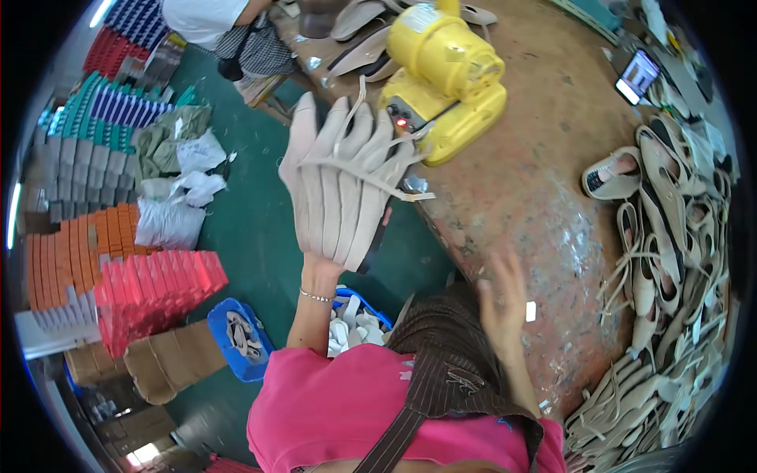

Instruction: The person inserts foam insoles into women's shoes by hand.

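Note:
A fanned stack of several beige shoe uppers [335, 185] with thin straps rests on my left hand [322, 266]. Most of that hand is hidden under the uppers, and a bracelet circles its wrist. Straps hang across the stack toward the yellow machine [449, 79], which has a small red light and stands on the worktable [544, 197]. My right hand [505, 299] is blurred, above the near table edge. Its fingers look stretched out with the thumb apart, and nothing shows in them. A small white piece [531, 311] lies beside it.
Many beige shoes [658, 213] pile along the table's right side, below a phone [637, 76]. More shoes [359, 55] lie behind the machine. Blue baskets [251, 366] and stacked pink shoe parts [158, 292] stand on the floor at left. Another person [209, 24] sits at far left.

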Motion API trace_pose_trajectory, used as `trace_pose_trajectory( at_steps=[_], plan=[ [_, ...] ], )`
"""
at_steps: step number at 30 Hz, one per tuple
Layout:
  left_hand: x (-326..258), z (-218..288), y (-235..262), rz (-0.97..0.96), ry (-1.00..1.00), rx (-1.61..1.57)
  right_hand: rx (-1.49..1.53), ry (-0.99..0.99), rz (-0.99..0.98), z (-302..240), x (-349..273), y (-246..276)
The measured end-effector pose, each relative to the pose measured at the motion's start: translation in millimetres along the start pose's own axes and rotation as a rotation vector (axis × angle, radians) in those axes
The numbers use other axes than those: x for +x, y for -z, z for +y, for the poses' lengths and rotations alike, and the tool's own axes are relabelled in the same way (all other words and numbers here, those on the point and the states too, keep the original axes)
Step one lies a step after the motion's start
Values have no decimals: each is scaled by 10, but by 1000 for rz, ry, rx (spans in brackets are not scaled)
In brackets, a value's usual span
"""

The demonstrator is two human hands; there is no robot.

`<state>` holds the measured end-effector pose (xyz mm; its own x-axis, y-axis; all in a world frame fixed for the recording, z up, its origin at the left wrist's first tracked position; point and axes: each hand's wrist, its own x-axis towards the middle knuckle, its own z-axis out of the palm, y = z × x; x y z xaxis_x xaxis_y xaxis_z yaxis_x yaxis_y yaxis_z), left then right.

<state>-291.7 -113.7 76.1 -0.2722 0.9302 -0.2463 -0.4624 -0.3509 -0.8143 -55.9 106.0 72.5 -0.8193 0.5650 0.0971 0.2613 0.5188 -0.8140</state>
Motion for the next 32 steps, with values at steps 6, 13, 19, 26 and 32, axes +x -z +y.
trace_pose_trajectory(
  at_steps=[6, 13, 19, 26, 32],
  plan=[
    [93, -380, -217, -130, -570, 1150, -318, -256, 220, 1062, -468, 443],
    [405, -183, -494, -157, -655, 1305, -665, -136, 329, 1191, -479, 305],
    [642, -62, -693, -148, -699, 1348, -682, -137, 334, 1187, -466, 302],
    [821, -37, -860, -230, -732, 1371, -685, -151, 336, 1159, -452, 307],
    [987, -92, -976, -295, -748, 1332, -687, -136, 336, 1224, -463, 292]
  ],
)
